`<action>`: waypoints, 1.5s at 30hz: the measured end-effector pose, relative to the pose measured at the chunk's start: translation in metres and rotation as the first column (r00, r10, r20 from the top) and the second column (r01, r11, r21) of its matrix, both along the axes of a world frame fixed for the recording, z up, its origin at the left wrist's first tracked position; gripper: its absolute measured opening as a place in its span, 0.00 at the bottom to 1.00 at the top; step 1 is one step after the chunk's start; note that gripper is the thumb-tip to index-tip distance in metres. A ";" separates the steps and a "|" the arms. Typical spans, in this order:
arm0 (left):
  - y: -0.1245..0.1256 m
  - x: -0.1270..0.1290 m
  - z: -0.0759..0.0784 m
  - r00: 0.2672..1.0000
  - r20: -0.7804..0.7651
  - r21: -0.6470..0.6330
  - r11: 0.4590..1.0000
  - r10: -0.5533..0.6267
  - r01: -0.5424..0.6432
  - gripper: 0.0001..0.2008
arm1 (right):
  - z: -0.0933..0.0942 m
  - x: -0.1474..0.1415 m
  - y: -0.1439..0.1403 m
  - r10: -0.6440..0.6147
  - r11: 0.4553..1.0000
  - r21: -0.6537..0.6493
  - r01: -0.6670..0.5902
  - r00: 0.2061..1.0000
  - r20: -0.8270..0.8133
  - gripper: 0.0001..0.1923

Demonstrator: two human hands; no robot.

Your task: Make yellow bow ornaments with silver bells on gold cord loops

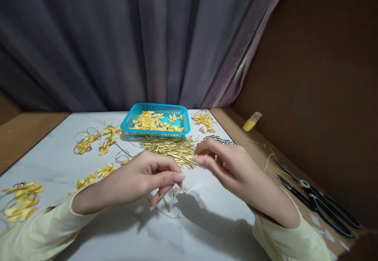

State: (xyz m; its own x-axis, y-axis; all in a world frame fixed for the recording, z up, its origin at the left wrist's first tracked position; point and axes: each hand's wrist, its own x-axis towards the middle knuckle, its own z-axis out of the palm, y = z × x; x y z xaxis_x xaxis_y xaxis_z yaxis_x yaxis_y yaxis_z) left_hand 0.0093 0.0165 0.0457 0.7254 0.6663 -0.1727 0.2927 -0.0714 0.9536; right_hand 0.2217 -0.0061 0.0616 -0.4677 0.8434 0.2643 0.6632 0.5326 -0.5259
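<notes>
My left hand [153, 178] is closed over the middle of the white table top, thumb and forefinger pressed together. Below its fingers hangs a thin looped cord [169, 215], with a small gold piece [167, 205] beside it; the upper part is hidden by the fingers. My right hand [228, 162] has thumb and forefinger pinched at the right end of a pile of gold twist ties [168, 147]. Whatever lies between those fingertips is too small to make out. Silver beads [220, 139] lie just behind the right hand, a few more showing under its palm.
Behind the ties stands a blue basket [125, 126] of yellow ribbon bows [150, 121]. Looped bows [84, 145] lie at left, another bunch [204, 121] at back right. Scissors [315, 198] and a yellow-filled bottle [251, 122] lie on the right-hand wood. A curtain [165, 40] hangs behind.
</notes>
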 end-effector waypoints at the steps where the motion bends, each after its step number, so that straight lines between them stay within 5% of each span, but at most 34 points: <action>1: 0.001 -0.001 0.000 1.000 0.022 -0.035 0.999 0.011 -0.010 0.12 | 0.000 0.000 -0.002 0.017 0.997 0.068 -0.018 1.000 0.022 0.14; 6: 0.002 -0.002 -0.002 0.996 0.085 -0.132 0.991 0.000 0.012 0.14 | -0.008 -0.009 -0.009 0.162 0.942 0.280 -0.184 0.982 0.102 0.12; 13: 0.002 -0.005 -0.004 0.991 0.109 -0.256 0.961 -0.075 0.101 0.13 | -0.018 -0.014 0.002 0.376 0.920 0.179 -0.347 0.911 -0.167 0.07; 19: 0.006 -0.009 -0.007 0.965 0.217 -0.366 0.904 -0.146 0.219 0.10 | -0.018 -0.015 0.003 0.434 0.899 0.154 -0.410 0.882 -0.182 0.08; 26: 0.006 -0.008 -0.008 0.956 0.292 -0.444 0.881 -0.032 0.164 0.10 | -0.016 -0.013 0.005 0.304 0.946 0.156 -0.286 0.946 -0.111 0.10; 36: 0.001 -0.001 -0.010 0.899 0.395 -0.497 0.867 0.188 0.037 0.12 | -0.025 -0.020 0.009 0.178 0.904 0.388 -0.178 0.983 0.038 0.17; 45: 0.000 0.000 -0.009 0.876 0.411 -0.466 0.884 0.253 -0.037 0.10 | -0.019 -0.020 0.010 0.016 0.918 0.395 -0.012 1.000 -0.007 0.24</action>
State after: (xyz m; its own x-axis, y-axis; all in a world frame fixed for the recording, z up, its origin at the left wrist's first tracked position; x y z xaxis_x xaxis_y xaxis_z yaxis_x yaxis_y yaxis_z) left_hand 0.0092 0.0163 0.0368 0.6939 0.7047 -0.1481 -0.1996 0.3858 0.9007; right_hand 0.2022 0.0042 0.0421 -0.4741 0.6629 0.5795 0.6503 0.7073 -0.2772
